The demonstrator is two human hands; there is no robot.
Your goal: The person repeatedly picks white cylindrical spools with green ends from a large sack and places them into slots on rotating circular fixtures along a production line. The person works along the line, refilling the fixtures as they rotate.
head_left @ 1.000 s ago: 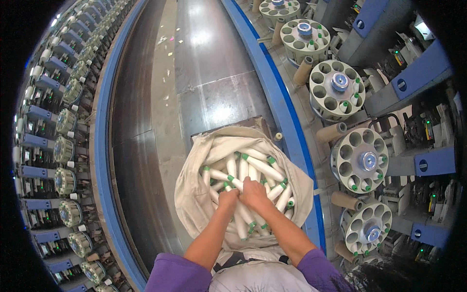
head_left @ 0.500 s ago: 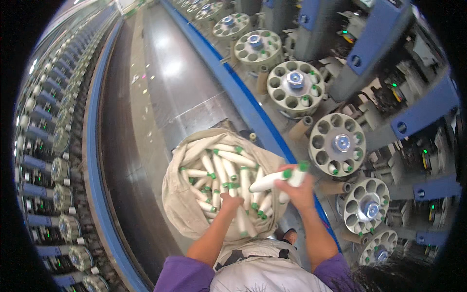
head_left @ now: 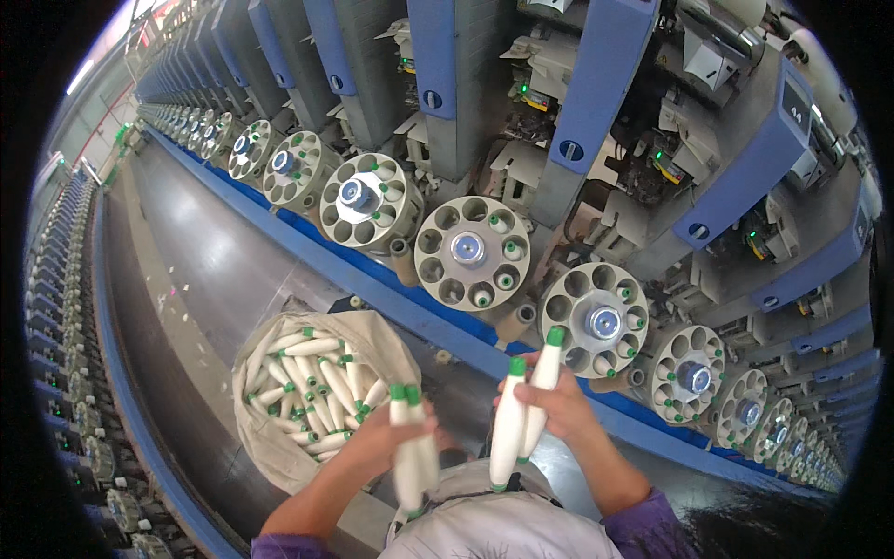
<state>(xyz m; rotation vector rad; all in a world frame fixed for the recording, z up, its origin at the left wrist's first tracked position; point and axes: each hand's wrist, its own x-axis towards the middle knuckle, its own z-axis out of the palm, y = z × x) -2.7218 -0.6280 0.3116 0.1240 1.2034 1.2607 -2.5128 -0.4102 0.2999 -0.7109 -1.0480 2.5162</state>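
My left hand is closed around two white yarn bobbins with green tips, slightly smeared by motion. My right hand grips two more bobbins, held side by side and nearly upright, green ends up. Both pairs are in front of my body. Left of my left hand stands a cloth sack full of similar bobbins, lying in all directions. Nearest my right hand is a round bobbin magazine; several of its pockets hold bobbins, while others show no bobbin.
More round magazines run along the machine on a blue rail. Grey and blue machine columns rise behind them. Brown tubes stand between magazines. Another machine row lines the left side of the aisle floor.
The view has turned right, toward the magazines. My left hand has come out of the sack with two bobbins. My right hand keeps its pair, now in front of my body.
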